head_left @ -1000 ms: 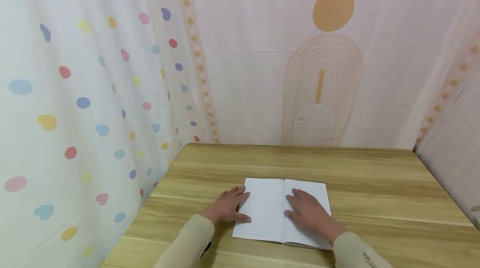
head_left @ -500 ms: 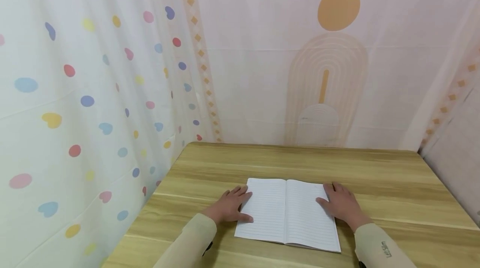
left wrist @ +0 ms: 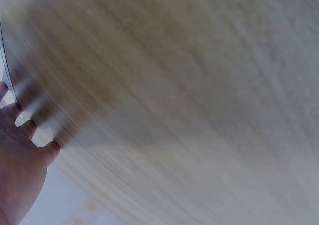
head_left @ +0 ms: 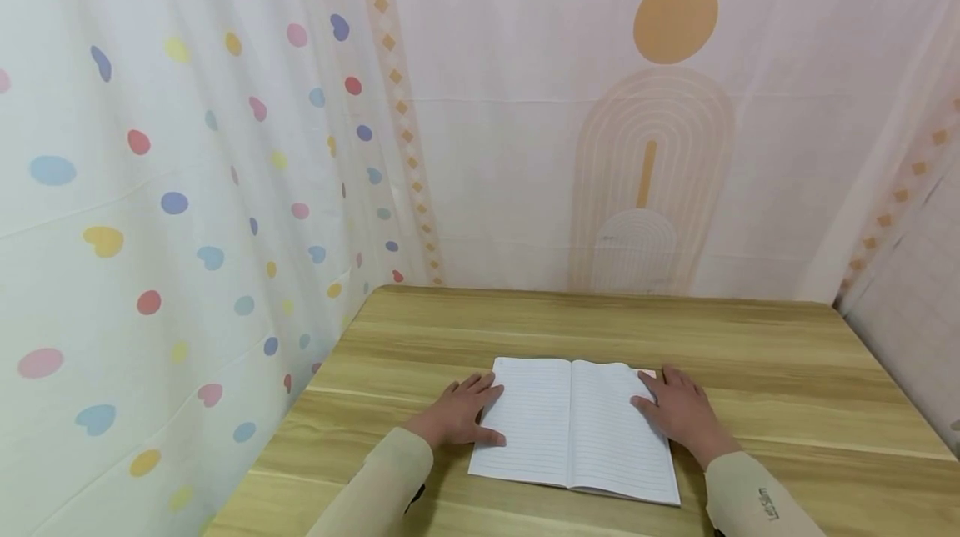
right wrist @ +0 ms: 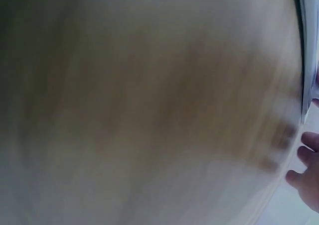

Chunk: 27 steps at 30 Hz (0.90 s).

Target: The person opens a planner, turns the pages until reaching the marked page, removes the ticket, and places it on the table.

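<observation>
An open notebook (head_left: pixel 528 420) with white ruled pages lies flat on the wooden table (head_left: pixel 480 320). My left hand (head_left: pixel 459 414) rests over its left edge, fingers spread, with the thumb on the lined page. At the opposite side, my right hand (head_left: pixel 684 410) lies across the right edge near the upper corner. Its thumb and index finger touch the right page, whose top edge bulges up slightly beside the index finger; the other fingers reach past the edge. In the right wrist view, the notebook's edge (right wrist: pixel 307 51) shows beside several fingers (right wrist: pixel 310 155).
A pale curtain (head_left: pixel 495 145) with arch shapes hangs behind the table, and a dotted curtain (head_left: pixel 195 103) hangs along the left side. Bare wood grain surrounds the notebook. A light grey surface (head_left: pixel 915 270) stands at the right.
My right hand has moved right, from the middle of the right page to its outer edge. Since then the page's top edge has bulged near the index finger. The left hand stays in place.
</observation>
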Tool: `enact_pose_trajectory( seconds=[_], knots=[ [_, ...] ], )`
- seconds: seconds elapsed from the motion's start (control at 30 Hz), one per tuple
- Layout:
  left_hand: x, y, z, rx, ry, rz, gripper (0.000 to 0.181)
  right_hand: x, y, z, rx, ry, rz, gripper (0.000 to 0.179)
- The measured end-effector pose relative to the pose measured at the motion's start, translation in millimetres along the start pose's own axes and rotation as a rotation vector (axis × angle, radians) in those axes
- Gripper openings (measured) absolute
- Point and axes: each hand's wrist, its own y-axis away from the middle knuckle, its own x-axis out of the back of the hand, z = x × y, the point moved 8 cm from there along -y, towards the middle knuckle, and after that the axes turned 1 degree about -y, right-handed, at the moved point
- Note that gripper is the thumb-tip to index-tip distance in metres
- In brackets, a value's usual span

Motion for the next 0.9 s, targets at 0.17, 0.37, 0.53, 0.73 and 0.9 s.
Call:
enact_pose_trajectory(
  seconds=[0.17,0.37,0.53,0.73,0.9],
  knots=[
    [0.6,-0.4,1.6,-0.005,0.001,-0.001,0.090,7.3,-0.5,-5.8,0.056,-0.028,0.121,0.045],
    [-0.1,-1.4,1.1,0.003,-0.005,-0.002,0.090,22.1,-6.8,-12.1,-0.069,-0.329,0.124,0.053],
    [-0.1,-1.0,0.6,0.007,-0.001,-0.001,0.090,30.4,-10.0,-20.2,-0.132,-0.533,0.125,0.063],
    [0.1,0.4,1.3,0.006,0.006,-0.004,0.090,40.8,-10.9,-40.2,-0.139,-0.685,0.140,0.062],
    [1.8,0.4,1.2,0.008,0.011,-0.003,0.090,34.5,-11.5,-63.5,-0.113,-1.008,0.099,0.050]
  ],
)
